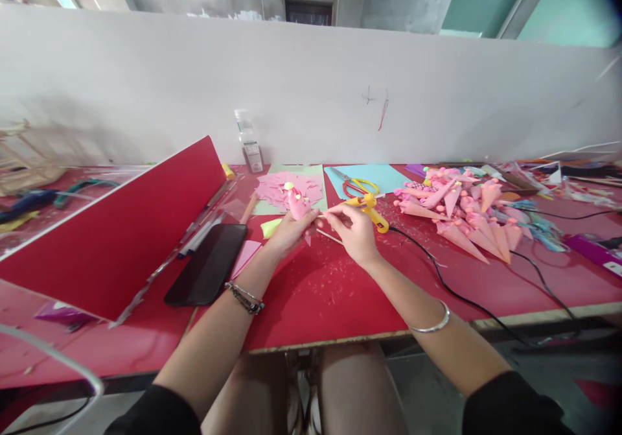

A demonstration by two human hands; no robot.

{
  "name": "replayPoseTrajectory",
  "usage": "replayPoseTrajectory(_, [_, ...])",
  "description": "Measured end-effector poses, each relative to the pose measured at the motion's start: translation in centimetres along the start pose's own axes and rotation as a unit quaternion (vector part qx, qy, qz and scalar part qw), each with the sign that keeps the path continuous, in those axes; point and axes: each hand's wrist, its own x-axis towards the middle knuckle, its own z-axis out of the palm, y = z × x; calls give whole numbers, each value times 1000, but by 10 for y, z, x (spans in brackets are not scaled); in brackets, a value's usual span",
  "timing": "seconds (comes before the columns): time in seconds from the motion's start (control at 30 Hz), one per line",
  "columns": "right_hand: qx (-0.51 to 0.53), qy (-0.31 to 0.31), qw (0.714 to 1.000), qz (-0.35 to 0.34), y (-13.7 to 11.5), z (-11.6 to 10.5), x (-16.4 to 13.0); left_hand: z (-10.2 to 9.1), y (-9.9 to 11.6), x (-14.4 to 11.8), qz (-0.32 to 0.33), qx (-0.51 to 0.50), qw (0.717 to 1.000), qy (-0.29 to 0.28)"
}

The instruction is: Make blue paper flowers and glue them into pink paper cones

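I am gripping the small pink paper cone [297, 207] in my left hand [286, 233] above the red tabletop [330, 292], while my right hand [354, 229] is pinching a thin wooden stick [324, 215] against it; next, seating the stick needs steady alignment.

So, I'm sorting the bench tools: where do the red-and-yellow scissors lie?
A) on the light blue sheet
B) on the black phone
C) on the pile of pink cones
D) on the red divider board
A: the scissors lie on the light blue sheet, behind the hands.
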Motion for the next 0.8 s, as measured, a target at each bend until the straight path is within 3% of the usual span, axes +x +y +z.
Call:
replayPoseTrajectory(0.3, [-13, 6, 1000, -16, 0, -1, 2, 1, 2, -1, 6, 50, 999, 7])
replayPoseTrajectory(0.5, [0, 14, 1000, 5, 1, 0, 1, 2, 6, -2, 14, 84, 996, -25])
replayPoseTrajectory(0.8, [-18, 8, 1000, -11, 2, -2, 1, 2, 5, -1, 15, 99, 995, 2])
